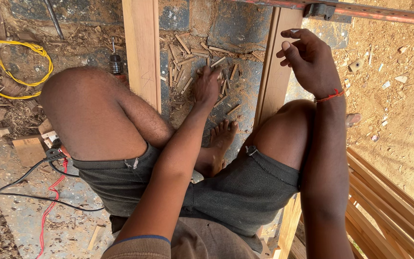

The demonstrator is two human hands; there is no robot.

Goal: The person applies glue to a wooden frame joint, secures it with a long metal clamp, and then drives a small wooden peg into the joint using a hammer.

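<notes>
Closest to the lens, a brown sleeve cuff with a blue edge [140, 242] covers the forearm that runs up to the left hand [206, 86], which reaches down between the bent knees to the floor. Its fingers are pressed together on a scatter of small wooden slivers [188, 57] lying in sawdust; whether any sliver is actually pinched cannot be told, since the back of the hand hides the fingertips. A bare foot [222, 136] rests just below that hand, and a tall upright plank [142, 52] stands just to its left. Beyond that plank, further left, a screwdriver with a dark handle [115, 61] lies on the ground, and a loop of yellow cord [17, 69] lies well apart from it. On the other side, the right hand [310, 60], a red thread at its wrist, is raised with fingers loosely curled and apart, its fingertips at the face of a second upright plank [274, 72]; it grips nothing. Above this hand runs a red metal bar [384, 14], and below and to its right lie stacked wooden strips [389, 201].
</notes>
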